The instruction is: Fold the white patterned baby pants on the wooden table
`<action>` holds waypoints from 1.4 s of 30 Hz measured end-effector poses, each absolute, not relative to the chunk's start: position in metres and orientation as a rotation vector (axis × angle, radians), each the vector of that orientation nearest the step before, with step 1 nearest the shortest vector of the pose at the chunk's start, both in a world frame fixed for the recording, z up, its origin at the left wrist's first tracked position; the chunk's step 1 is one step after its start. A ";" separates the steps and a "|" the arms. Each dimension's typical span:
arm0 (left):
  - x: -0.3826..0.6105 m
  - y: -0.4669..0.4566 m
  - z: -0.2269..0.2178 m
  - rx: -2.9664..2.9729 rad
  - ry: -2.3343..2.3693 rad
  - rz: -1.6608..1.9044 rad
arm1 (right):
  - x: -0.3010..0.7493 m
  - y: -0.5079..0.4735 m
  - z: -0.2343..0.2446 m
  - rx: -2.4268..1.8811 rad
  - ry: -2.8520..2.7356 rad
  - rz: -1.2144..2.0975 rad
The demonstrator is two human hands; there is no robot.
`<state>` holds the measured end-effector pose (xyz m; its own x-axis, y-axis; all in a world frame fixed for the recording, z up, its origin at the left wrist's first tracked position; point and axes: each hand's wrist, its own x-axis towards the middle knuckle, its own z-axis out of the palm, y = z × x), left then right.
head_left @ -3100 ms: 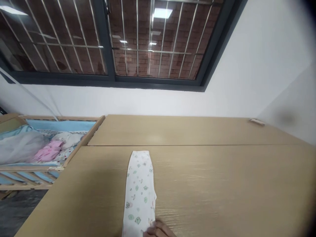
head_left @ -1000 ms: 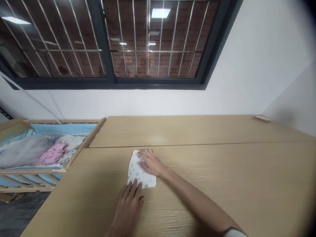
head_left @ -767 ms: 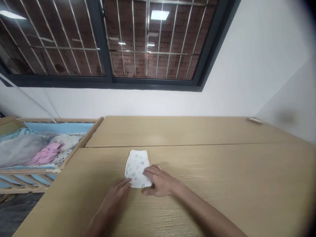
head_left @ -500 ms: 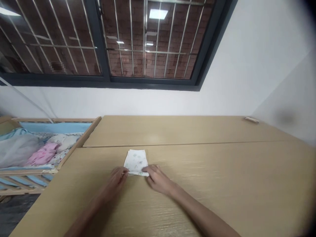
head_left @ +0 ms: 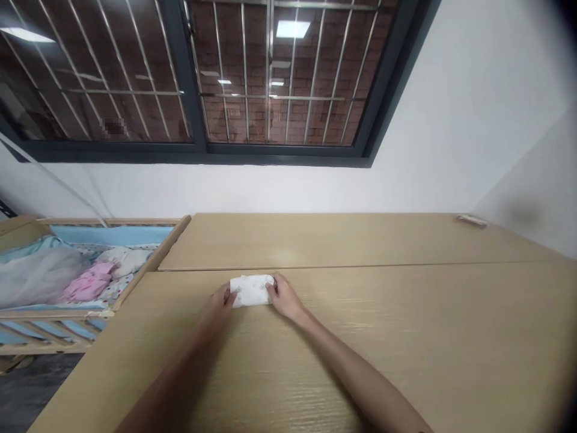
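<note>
A small white cloth with a green print (head_left: 250,290) lies folded into a compact bundle on the light wooden table (head_left: 406,337), close to the seam between two tabletops. My left hand (head_left: 219,305) grips its left end, fingers closed on the fabric. My right hand (head_left: 283,298) grips its right end the same way. Both forearms reach in from the bottom edge.
A wooden cot (head_left: 85,282) with blue padding, a grey net and pink clothes (head_left: 88,282) stands at the table's left. A barred window (head_left: 202,78) and a white wall are behind. A small flat wooden piece (head_left: 472,220) lies at the far right corner.
The long strip of cloth has been folded over several times away from me into a short bundle. Both hands moved forward with it and now hold its two ends.
</note>
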<state>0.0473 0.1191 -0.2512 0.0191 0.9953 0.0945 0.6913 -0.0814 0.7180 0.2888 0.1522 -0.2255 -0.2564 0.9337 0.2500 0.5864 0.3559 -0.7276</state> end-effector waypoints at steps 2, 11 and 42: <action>0.052 0.126 -0.255 1.822 1.822 0.827 | 0.285 0.161 -0.233 -1.377 -1.891 0.638; 0.068 0.128 -0.253 1.990 2.065 0.940 | 0.279 0.161 -0.239 -1.505 -1.825 0.411; 0.072 0.111 -0.282 2.538 1.625 0.936 | 0.317 0.148 -0.229 -1.065 -2.529 0.394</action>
<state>0.0719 0.1112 -0.2815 0.2936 0.8242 0.4842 0.8325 -0.4694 0.2943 0.3165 0.1485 -0.2287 -0.6474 0.7285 0.2239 0.6259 0.6758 -0.3893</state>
